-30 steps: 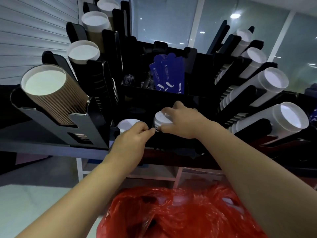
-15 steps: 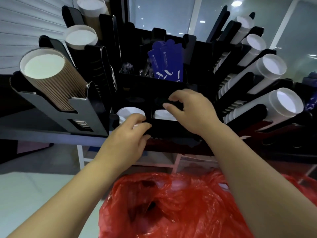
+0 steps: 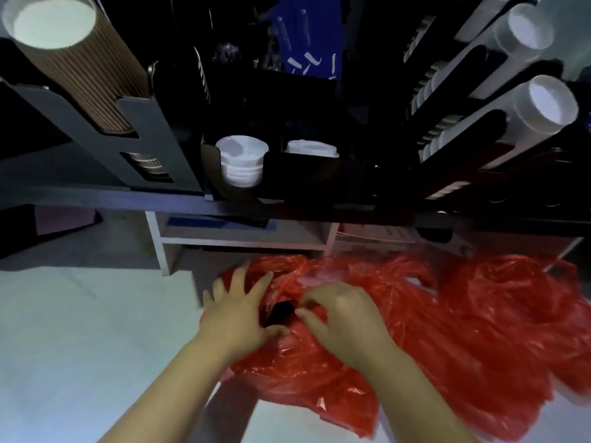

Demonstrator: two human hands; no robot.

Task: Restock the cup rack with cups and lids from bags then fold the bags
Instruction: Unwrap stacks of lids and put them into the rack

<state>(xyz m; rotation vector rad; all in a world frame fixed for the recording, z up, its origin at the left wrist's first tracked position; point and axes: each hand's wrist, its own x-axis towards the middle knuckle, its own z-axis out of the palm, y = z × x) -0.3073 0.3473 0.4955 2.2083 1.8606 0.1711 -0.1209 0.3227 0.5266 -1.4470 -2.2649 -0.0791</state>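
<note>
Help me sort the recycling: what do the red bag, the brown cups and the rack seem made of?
Red bag: thin glossy plastic film, crinkled, shiny, slightly see-through. Brown cups: probably paper, matte ribbed outside, white inside. Rack: dark smooth flat-cut panels, perhaps acrylic or painted metal; the look leaves it open.

Pale floor (image 3: 80, 314), crumpled red bags (image 3: 463, 330) lying on it
</note>
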